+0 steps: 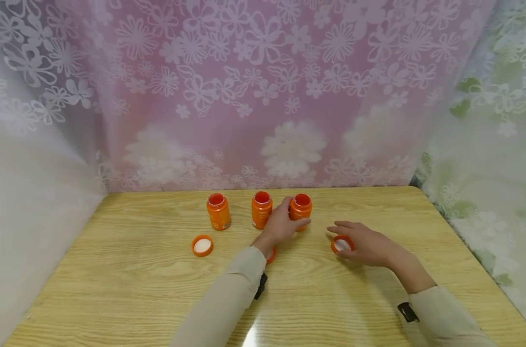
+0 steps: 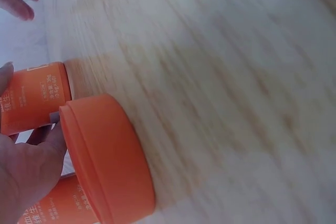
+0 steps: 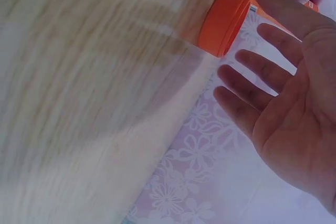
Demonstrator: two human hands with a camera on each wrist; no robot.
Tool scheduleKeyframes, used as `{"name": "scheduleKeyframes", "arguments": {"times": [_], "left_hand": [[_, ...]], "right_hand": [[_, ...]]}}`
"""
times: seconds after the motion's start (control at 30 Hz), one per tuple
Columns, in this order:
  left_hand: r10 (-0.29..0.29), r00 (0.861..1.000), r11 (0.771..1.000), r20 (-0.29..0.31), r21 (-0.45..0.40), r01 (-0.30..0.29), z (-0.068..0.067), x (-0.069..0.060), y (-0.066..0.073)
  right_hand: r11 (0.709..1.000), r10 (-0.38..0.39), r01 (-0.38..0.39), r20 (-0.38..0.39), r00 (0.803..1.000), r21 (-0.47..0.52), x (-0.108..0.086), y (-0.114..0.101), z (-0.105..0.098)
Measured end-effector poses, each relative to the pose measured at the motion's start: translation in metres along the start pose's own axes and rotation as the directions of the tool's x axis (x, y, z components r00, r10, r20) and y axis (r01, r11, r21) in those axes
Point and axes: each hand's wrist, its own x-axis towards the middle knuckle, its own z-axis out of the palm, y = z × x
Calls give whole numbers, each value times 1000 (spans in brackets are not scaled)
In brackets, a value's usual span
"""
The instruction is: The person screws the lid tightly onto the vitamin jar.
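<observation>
Three open orange bottles stand upright in a row: a left bottle (image 1: 219, 215), a middle bottle (image 1: 261, 213) and a right bottle (image 1: 301, 208). My left hand (image 1: 281, 225) grips the right bottle from its left side, thumb across the front. Its arm partly covers the middle cap (image 2: 113, 156), large in the left wrist view. Over the right cap (image 1: 343, 245) hovers my right hand (image 1: 369, 245), fingers spread. In the right wrist view this orange cap (image 3: 226, 22) lies just beyond the fingertips, and no grip on it shows.
The left orange cap (image 1: 202, 246), white inside, lies in front of the left bottle. Everything stands on a wood-grain table (image 1: 115, 279). A pink flowered curtain (image 1: 263, 96) hangs along the back edge, with pale curtains at both sides.
</observation>
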Motion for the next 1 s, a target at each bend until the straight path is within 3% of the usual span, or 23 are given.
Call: {"name": "scheduleKeyframes", "arguments": {"times": [0.2, 0.43, 1.0], "left_hand": [[-6, 1000, 1000, -7, -8, 6, 0, -1, 1], [-9, 1000, 1000, -3, -21, 9, 0, -1, 2], [0, 1000, 1000, 10, 12, 0, -1, -2, 2]], "right_hand": [[1000, -27, 27, 19, 999, -6, 3, 0, -1], [992, -124, 124, -32, 992, -1, 5, 1, 2], [994, -100, 99, 3, 995, 42, 9, 4, 1]]}}
